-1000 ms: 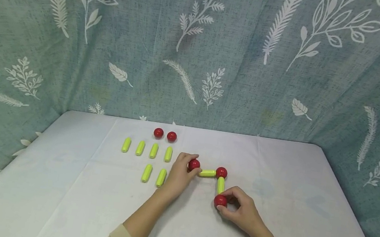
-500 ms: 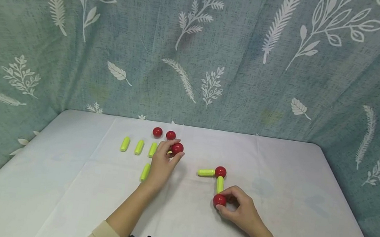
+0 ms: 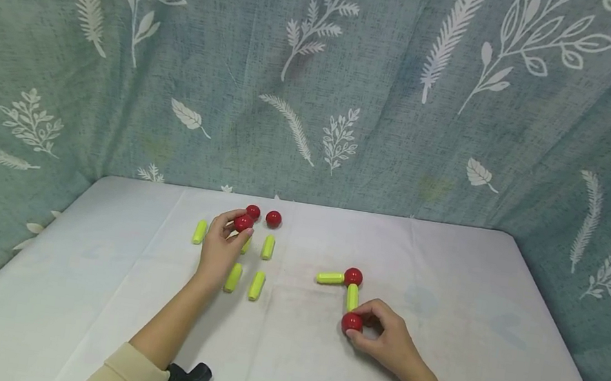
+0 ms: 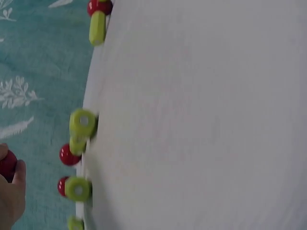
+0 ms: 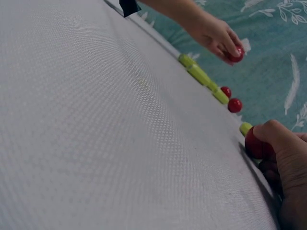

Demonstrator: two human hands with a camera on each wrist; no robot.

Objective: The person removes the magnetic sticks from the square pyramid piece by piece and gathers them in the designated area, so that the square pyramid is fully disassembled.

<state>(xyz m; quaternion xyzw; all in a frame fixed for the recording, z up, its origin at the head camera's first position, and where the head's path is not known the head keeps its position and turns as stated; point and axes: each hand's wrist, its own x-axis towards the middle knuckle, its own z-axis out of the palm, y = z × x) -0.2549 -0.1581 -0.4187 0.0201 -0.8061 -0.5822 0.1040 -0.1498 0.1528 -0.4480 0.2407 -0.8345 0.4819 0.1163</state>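
Lying between hands [image 3: 217, 256] [image 3: 391, 340] (pinching red balls [image 3: 243, 224] [image 3: 352, 323]): several lime rods [image 3: 257, 286].

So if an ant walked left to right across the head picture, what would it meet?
Beige sleeve → leftmost yellow-green rod → left hand → uncovered back red ball → sideways yellow-green rod → corner red ball → right hand.

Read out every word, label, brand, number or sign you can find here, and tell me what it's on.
None: no writing can be read on the red balls, yellow-green sticks, white table or black wrist piece.
The curtain shows only leaf prints, no lettering.
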